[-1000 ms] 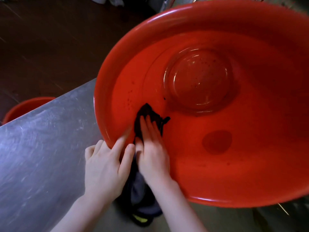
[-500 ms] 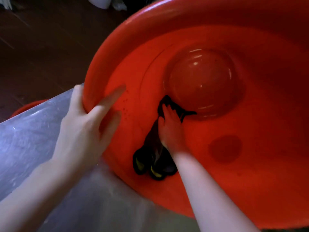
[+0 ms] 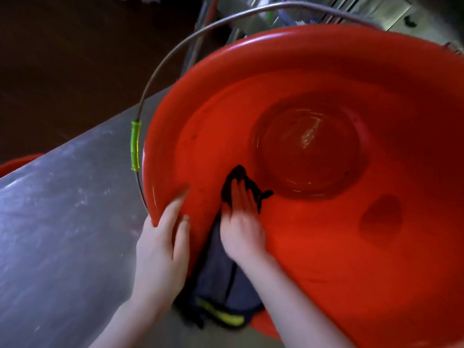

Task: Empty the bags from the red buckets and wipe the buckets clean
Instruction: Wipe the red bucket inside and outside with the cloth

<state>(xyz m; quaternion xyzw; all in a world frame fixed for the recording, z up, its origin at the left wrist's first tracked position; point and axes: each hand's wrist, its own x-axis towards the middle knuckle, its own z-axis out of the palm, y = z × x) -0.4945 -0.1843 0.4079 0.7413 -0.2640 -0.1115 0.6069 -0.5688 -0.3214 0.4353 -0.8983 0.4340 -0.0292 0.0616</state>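
A large red bucket [image 3: 326, 242] lies tilted toward me on a steel table [image 3: 62, 222], its wet bottom showing. My right hand [image 3: 241, 222] lies flat inside on the near wall and presses a dark cloth [image 3: 223, 277] against it; the cloth trails out over the rim, showing a yellow-green edge. My left hand [image 3: 163, 247] holds the bucket's near-left rim, thumb outside and fingers laid inside. The bucket's wire handle with a green grip [image 3: 135, 144] arcs up on the left.
A second red bucket's rim [image 3: 17, 163] peeks out below the table's far left edge. Dark floor lies beyond the table. Metal fixtures [image 3: 351, 11] stand behind the bucket at the top.
My right hand has drawn the cloth back from the bucket's bottom toward the near wall. My left hand has slid down the rim toward me. The wire handle has come into view.
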